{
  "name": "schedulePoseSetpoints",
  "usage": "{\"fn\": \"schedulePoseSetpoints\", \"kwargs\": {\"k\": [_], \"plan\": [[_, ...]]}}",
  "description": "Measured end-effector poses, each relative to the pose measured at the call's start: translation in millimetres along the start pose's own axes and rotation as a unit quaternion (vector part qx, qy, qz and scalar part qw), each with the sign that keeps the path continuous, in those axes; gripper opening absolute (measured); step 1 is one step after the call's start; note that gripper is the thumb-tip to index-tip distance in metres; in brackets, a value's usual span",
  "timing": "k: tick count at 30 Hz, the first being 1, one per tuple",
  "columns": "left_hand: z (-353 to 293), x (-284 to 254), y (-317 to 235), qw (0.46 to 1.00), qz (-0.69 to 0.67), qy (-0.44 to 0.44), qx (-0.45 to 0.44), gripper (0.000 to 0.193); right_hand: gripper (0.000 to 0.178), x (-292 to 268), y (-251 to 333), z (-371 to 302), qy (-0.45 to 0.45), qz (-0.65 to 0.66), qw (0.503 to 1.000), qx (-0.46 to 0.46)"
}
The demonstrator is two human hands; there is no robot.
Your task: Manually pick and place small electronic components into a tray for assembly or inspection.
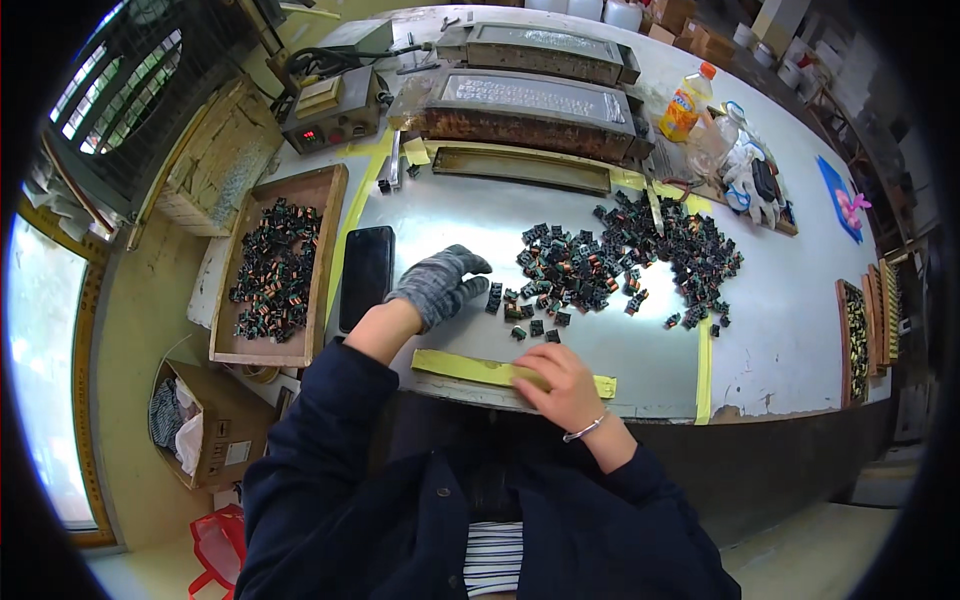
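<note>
Head view: black component heap [572, 268], spreading beyond a yellow bar [460, 366]; right hand [565, 387], resting on that bar, grip untellable from where I'm standing; gloved left hand [438, 289], nearer, fingers curving apart; dark piece [494, 298], lying just right of them, long axis running near-to-far

So this is a wide fisheye on the wearer's head, left one of a side-by-side pair, looking down and forward over the workbench [770, 335]. It's basically right above the person: striped shirt [495, 560] at the bottom edge, left hand [442, 286] and right hand [564, 384] pretty close around the middle, stacked cardboard boxes [708, 43] way farther off up top. Upright, not mirrored, straight edges bending toward the rim.
</note>
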State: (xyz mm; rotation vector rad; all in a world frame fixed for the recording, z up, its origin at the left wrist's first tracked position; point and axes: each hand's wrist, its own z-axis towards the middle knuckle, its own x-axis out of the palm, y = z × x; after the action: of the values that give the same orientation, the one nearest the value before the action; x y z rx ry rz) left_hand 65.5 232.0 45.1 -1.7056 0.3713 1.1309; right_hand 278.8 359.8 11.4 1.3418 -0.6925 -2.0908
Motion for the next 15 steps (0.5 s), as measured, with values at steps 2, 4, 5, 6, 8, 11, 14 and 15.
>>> {"fn": "schedulePoseSetpoints", "kwargs": {"k": [2, 4, 5, 6, 8, 11, 14, 15], "plan": [[-14.4, -2.5, -13.4, 0.999, -0.007, 0.018, -0.047, 0.023, 0.018, -4.3, -1.6, -1.9, -0.03, -0.014, 0.999, 0.015], [-29.4, 4.9, -20.1, 0.997, 0.004, 0.055, -0.052, 0.025, 0.016, -4.8, -1.5, -2.9, -0.059, -0.006, 0.992, 0.113], [-34.8, 13.0, -22.4, 0.998, 0.029, 0.035, -0.042, 0.027, 0.016, 1.1, -5.9, -1.3, -0.1, -0.018, 0.991, 0.085], [-37.4, 19.4, -26.6, 0.998, 0.029, 0.037, -0.042, 0.027, 0.016, 2.7, -4.8, -0.9, -0.101, -0.019, 0.991, 0.086], [-37.1, 30.3, -34.9, 0.997, 0.06, -0.01, -0.054, 0.029, 0.018, 4.9, 1.0, 3.6, -0.068, -0.107, 0.987, 0.103], [-29.9, 46.9, -31.7, 0.995, 0.071, 0.0, -0.071, 0.026, 0.017, 14.1, 8.9, 11.8, -0.068, -0.175, 0.979, 0.084], [-31.1, 52.9, -28.5, 0.995, 0.071, 0.004, -0.077, 0.02, 0.016, 16.3, 3.5, 10.9, -0.06, -0.221, 0.971, 0.068], [-32.0, 52.4, -26.9, 0.997, 0.046, -0.003, -0.067, 0.019, 0.015, 16.6, 1.7, 10.1, -0.057, -0.215, 0.972, 0.071]]}}
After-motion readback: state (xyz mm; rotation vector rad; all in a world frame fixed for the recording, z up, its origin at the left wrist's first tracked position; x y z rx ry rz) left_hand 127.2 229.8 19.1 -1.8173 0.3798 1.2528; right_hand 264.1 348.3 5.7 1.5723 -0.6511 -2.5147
